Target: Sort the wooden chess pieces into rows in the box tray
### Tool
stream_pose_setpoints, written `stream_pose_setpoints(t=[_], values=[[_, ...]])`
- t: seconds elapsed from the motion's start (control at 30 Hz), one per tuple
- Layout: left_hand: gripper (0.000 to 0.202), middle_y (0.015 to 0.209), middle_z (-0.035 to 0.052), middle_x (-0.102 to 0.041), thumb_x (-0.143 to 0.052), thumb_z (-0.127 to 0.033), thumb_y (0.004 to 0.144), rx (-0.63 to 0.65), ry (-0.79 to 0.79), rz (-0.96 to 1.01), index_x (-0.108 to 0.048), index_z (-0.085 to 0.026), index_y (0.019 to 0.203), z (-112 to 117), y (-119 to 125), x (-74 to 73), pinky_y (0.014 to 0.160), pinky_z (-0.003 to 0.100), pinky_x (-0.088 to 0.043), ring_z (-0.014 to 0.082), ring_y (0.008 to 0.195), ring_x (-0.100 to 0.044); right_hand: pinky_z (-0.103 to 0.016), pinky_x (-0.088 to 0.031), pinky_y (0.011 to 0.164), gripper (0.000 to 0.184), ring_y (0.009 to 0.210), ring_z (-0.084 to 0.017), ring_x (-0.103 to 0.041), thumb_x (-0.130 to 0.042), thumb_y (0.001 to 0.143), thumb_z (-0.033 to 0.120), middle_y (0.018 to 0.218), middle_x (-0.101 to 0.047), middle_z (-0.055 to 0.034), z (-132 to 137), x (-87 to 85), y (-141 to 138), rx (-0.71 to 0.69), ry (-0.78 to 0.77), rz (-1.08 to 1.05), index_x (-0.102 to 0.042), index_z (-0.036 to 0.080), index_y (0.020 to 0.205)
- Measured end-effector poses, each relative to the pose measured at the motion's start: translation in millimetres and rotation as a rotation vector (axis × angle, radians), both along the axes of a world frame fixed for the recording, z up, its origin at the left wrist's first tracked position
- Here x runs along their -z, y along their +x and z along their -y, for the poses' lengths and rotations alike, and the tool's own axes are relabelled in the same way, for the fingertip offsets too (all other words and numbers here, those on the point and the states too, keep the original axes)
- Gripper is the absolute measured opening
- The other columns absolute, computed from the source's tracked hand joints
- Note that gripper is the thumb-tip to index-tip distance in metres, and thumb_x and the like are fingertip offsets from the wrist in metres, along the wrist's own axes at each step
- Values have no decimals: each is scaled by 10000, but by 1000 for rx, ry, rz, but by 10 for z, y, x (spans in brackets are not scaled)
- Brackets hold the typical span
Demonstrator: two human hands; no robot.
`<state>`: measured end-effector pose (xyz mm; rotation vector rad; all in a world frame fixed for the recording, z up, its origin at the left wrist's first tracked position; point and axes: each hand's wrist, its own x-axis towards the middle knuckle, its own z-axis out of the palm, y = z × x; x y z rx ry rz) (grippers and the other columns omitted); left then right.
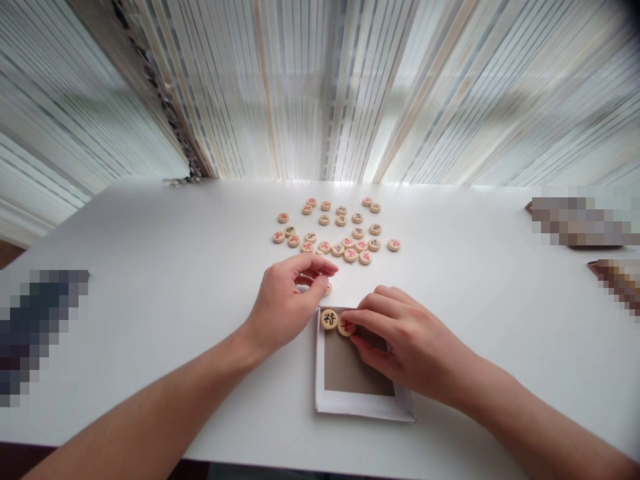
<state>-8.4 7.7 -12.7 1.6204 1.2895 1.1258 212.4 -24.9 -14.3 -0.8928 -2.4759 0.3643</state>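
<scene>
A shallow white box (pixel 365 405) with a brown-grey bottom lies in front of me on the white table. In its far left corner sits a round wooden Chinese chess piece (pixel 329 319) with a black character. Beside that piece, my right hand (pixel 395 330) pinches a red-character Chinese chess piece (pixel 345 326) between thumb and fingers, inside the box. Just past the box's far left corner is my left hand (pixel 295 293), fingers curved and the thumb a little apart from them. Partly hidden by that thumb is another chess piece (pixel 328 289) on the table.
Several loose chess pieces (pixel 337 249), red and black, lie scattered beyond my hands. Blurred-out objects stand at the right (pixel 575 223) and left (pixel 35 327) of the table. A striped string curtain (pixel 300 93) hangs behind the table's far edge.
</scene>
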Motion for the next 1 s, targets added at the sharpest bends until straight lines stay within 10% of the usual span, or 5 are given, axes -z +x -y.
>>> stream_pose_setpoints(t=[1.0], values=[[138,964,65,-814,-687,-265,929,-26,20,23,-800,-185,931,-57,-45,-73,836,334,-636,223,945,-772,-323,-460,666,173,695,-194,-589,-653,1025,181,747,-707,-54,-10,-95,10,95,47,-157,-781,161,912]])
